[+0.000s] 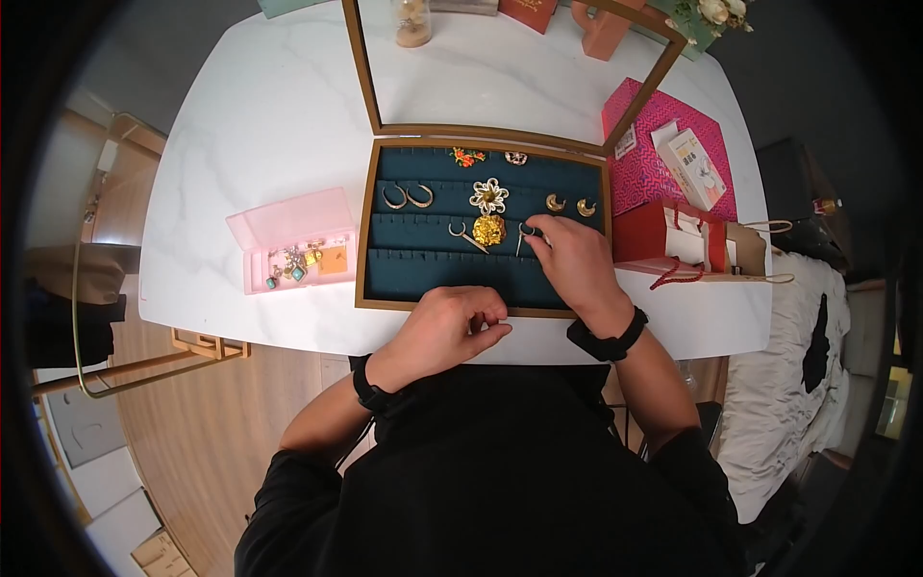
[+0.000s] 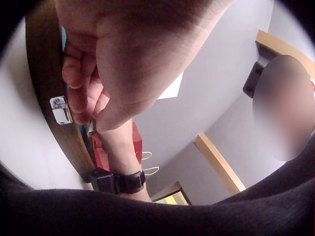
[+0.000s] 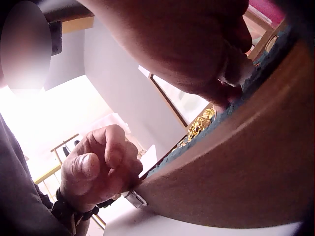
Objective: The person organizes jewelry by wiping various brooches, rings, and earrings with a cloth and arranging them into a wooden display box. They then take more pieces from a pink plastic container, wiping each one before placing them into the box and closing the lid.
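Note:
A wooden jewelry box lined with dark teal fabric stands with its glass lid raised. At its right side my right hand pinches a drop earring between thumb and forefinger, close over the lining. A similar drop earring lies left of a gold flower brooch. My left hand hovers at the front edge near the metal clasp, its fingers loosely curled with nothing seen in them. Hoop earrings, a white flower brooch and gold crescent earrings occupy the row behind.
To the left, an open pink case contains several jewelry pieces. Red and white gift bags stand right of the box, with a pink patterned box and a small white carton behind. A glass jar is at the back.

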The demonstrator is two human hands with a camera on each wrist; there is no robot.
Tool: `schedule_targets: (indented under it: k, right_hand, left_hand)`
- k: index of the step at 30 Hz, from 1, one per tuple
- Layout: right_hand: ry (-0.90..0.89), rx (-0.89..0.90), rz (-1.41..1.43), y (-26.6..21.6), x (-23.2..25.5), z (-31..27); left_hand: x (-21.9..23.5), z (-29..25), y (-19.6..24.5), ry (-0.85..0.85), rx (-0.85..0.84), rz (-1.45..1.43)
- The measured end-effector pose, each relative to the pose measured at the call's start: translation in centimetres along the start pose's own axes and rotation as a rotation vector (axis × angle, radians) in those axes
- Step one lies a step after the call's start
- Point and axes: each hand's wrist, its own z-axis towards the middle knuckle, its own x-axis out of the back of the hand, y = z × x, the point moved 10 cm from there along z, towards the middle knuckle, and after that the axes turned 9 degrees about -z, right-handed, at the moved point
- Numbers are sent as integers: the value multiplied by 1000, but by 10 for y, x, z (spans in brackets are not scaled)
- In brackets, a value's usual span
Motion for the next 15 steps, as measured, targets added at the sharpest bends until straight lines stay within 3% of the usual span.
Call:
schedule_targets:
  k: [15]
  right_hand:
    - [-69,167,-136,-11,1,0]
  left_hand:
    - [0,-1,0,0,6,2]
